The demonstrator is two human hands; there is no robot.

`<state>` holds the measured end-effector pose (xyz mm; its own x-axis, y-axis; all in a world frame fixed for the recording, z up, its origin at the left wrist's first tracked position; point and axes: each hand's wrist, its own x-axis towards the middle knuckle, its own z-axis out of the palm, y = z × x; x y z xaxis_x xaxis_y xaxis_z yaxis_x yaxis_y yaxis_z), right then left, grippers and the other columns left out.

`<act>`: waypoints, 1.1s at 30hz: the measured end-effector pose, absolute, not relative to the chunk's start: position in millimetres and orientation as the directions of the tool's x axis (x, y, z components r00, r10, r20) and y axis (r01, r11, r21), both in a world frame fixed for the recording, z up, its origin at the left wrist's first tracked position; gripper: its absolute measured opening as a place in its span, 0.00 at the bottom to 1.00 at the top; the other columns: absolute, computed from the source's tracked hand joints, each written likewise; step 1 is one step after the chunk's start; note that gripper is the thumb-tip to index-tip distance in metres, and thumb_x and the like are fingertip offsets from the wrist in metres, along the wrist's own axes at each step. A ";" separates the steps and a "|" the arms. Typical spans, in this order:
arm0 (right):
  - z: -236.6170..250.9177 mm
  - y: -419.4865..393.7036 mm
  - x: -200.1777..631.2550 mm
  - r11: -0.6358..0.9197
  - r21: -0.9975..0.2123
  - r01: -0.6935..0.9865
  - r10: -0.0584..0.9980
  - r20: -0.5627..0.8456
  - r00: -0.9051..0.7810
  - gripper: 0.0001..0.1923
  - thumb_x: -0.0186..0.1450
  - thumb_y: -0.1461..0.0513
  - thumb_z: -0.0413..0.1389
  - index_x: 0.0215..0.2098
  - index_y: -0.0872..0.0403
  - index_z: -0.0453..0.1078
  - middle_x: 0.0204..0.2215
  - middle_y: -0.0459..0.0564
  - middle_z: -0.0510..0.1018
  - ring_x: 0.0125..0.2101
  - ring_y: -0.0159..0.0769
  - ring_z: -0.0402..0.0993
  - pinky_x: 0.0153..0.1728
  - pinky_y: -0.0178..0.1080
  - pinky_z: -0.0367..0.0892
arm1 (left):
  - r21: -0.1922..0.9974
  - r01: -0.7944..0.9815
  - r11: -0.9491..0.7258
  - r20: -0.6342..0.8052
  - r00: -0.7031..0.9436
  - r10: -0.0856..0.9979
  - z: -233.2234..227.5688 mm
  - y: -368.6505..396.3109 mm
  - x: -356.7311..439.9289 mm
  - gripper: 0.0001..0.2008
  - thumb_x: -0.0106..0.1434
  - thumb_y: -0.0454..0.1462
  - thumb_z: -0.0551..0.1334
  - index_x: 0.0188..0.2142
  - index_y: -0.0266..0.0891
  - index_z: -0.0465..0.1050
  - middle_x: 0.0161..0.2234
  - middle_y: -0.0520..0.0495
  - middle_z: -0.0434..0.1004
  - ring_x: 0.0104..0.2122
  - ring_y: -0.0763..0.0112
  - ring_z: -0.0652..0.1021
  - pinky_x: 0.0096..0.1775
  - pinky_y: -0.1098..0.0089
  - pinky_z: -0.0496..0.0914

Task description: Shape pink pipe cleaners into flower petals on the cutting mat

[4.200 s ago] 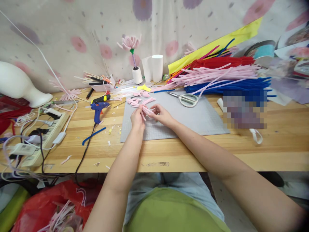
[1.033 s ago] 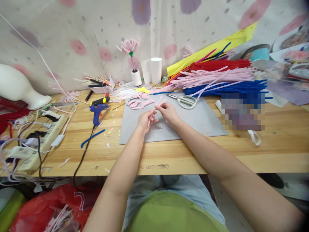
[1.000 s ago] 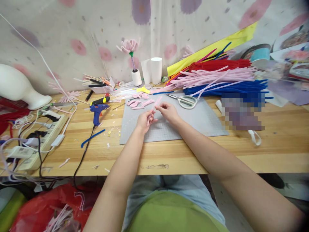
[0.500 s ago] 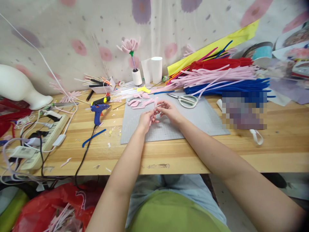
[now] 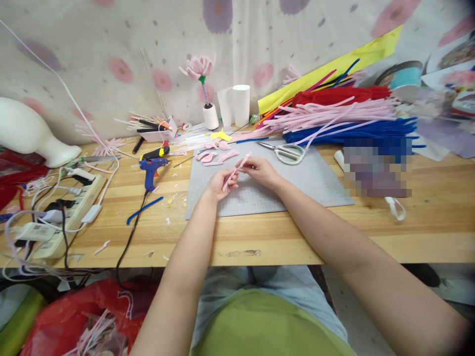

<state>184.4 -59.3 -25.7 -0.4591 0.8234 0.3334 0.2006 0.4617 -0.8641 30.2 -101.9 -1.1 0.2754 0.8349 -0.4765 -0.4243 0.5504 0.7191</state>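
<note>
The pink pipe cleaner piece is now held up just above the gray mat, near the middle of the desk, and it looks like one thin, slanted stick. A few seconds ago the hands were busy in a whole bunch of pink pieces by the far left part of the mat; now only this one piece is in them, and the others lie back there as a small pile of pink petals. So one piece has been picked out and the hands have come a bit closer to the near edge of the desk. The left hand has its fingers curled and pinched shut on the lower end of the piece. The right hand pinches the upper part with its fingertips. White scissors lie on the far side of the mat. A blue glue gun rests on the desk left of the mat.
</note>
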 end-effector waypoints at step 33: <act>-20.6 -47.8 199.5 0.059 -0.998 0.000 0.952 0.056 -0.301 0.12 0.55 0.54 0.53 0.30 0.54 0.70 0.27 0.46 0.73 0.29 0.30 0.67 0.34 0.36 0.62 | 0.979 0.177 0.100 -0.074 -0.147 0.986 -18.6 -105.5 44.8 0.10 0.57 0.40 0.58 0.29 0.35 0.73 0.23 0.48 0.75 0.25 0.72 0.76 0.32 0.69 0.69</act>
<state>199.5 -47.8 -20.6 -0.3010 0.9520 0.0562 0.0005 0.0591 -0.9983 44.8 -105.5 -18.6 -0.1468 0.9864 -0.0739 0.1770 0.0997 0.9792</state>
